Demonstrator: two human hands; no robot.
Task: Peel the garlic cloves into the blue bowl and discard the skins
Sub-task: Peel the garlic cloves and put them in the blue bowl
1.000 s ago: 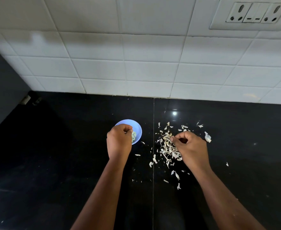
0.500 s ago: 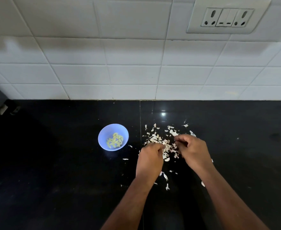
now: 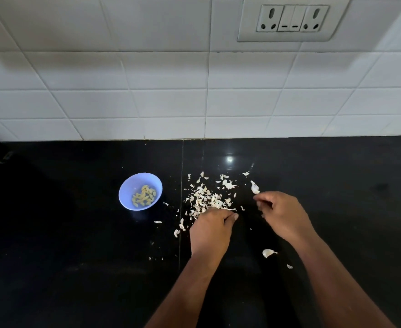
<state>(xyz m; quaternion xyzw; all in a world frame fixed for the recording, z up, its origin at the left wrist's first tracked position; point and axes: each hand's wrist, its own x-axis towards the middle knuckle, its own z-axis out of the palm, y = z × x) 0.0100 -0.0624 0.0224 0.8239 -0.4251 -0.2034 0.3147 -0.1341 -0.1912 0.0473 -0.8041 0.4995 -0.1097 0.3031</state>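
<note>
The heap of garlic skins (image 3: 207, 200) is spread on the black countertop (image 3: 76, 245), lying at roughly 12 o'clock from the left hand (image 3: 212, 229) and at about 9 o'clock from the right hand (image 3: 281, 215). The heap's long axis is seen to run from 7 o'clock to 1 o'clock, from the near left strays toward the far right ones. The left hand is the nearer: its curled fingertips touch the heap's near edge, and a few skins appear to be pinched there, though this cannot be told for sure. The right hand is held just beside the heap's right edge with fingers loosely curled; nothing is visibly held in it.

The blue bowl (image 3: 140, 191) sits at about 10 o'clock from the left hand, apart from the heap, with the peeled cloves (image 3: 144, 199) gathered inside it. An unpeeled-looking piece (image 3: 268, 252) lies at 5 o'clock from the right hand, and another pale piece (image 3: 255, 187) at its 11 o'clock; whether these are whole cloves or empty husks cannot be made out.

Both palms are hidden from the head view, so whatever is cupped beneath stays unseen. No bin for the skins is in view.
</note>
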